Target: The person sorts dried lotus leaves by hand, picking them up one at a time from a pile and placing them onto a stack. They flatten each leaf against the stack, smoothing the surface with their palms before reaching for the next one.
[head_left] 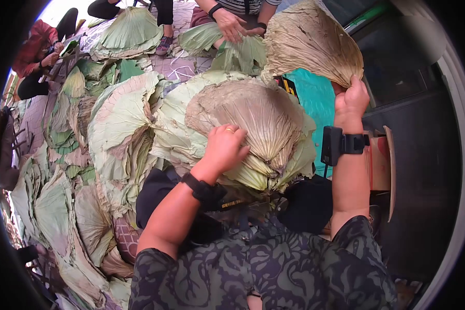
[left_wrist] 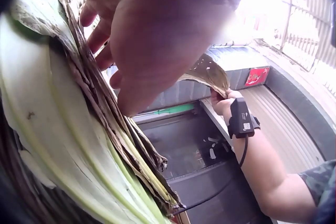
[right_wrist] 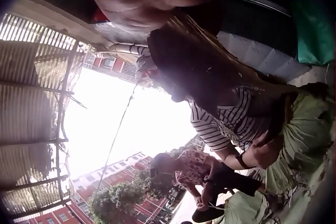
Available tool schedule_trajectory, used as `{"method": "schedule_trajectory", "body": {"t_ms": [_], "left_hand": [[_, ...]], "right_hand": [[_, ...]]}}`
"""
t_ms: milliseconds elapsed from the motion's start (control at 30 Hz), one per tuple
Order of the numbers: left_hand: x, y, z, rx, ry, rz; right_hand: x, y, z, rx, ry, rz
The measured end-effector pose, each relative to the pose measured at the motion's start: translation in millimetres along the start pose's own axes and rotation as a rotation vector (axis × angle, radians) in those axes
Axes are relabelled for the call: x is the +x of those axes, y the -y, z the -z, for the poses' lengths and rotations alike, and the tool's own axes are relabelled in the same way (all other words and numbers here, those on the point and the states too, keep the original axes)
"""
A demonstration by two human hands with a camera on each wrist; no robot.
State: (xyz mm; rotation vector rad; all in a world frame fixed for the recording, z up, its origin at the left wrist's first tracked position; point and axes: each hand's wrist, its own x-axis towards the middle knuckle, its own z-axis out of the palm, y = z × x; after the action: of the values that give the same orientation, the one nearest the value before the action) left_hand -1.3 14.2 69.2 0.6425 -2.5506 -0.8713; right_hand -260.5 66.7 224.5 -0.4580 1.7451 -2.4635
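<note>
A dried brown lotus leaf (head_left: 312, 44) is held up at the right by my right hand (head_left: 352, 98), which grips its narrow end. In the right wrist view the same leaf (right_wrist: 197, 61) shows dark against the light, spreading out below the hand. On my lap lies a pile of folded lotus leaves, pale green leaves (head_left: 173, 121) beneath and a brown leaf (head_left: 243, 108) on top. My left hand (head_left: 226, 147) rests on that brown leaf with its fingers loosely bent. The left wrist view shows the pile's edge, with pale ribbed leaf (left_wrist: 58, 113) close below that hand.
More leaf stacks (head_left: 121, 134) cover the ground to the left. Across from me, a person in a striped top has both hands (head_left: 232, 26) over green leaves. Another person in red (head_left: 36, 46) sits far left. A green sheet (head_left: 312, 98) and a cardboard box (head_left: 382, 165) are at right.
</note>
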Motion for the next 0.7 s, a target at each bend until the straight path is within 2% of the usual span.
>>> {"method": "schedule_trajectory", "body": {"t_ms": [33, 67, 133, 200, 267, 300, 333, 400, 467, 533, 567, 633, 700], "left_hand": [[1, -1, -1, -0.004, -0.066, -0.01], [4, 0, -3, -0.007, -0.061, -0.017], [7, 3, -7, -0.172, -0.168, 0.004], [5, -1, -7, -0.121, -0.19, -0.016], [6, -2, -12, -0.527, -0.195, 0.211], [6, 1, -19, -0.507, -0.314, 0.139], [6, 3, -21, -0.507, -0.308, 0.134], [6, 6, -22, -0.76, -0.316, 0.156], [9, 11, -24, -0.77, -0.311, 0.113], [11, 9, -25, -0.896, -0.363, 0.094], [11, 10, -25, -0.898, -0.363, 0.095], [12, 13, -24, -0.971, -0.262, 0.31], [11, 15, -26, -0.946, -0.232, 0.346]], "right_hand": [[-12, -9, 18, 0.062, -0.004, -0.102], [-25, -25, 39, 0.124, -0.006, -0.204], [-69, -50, 68, 0.165, -0.053, -0.453], [-113, -69, 86, 0.112, -0.089, -0.69], [-142, -70, 91, 0.065, -0.049, -0.853], [-150, -67, 90, 0.066, -0.051, -0.851], [-154, -62, 90, 0.07, -0.059, -0.849], [-161, -51, 88, -0.059, 0.04, -0.739], [-169, -45, 86, -0.094, 0.042, -0.679], [-180, -44, 91, -0.198, 0.144, -0.559], [-187, -42, 90, -0.18, 0.14, -0.585], [-195, -39, 96, -0.225, 0.173, -0.657], [-201, -34, 98, -0.311, 0.208, -0.732]]}}
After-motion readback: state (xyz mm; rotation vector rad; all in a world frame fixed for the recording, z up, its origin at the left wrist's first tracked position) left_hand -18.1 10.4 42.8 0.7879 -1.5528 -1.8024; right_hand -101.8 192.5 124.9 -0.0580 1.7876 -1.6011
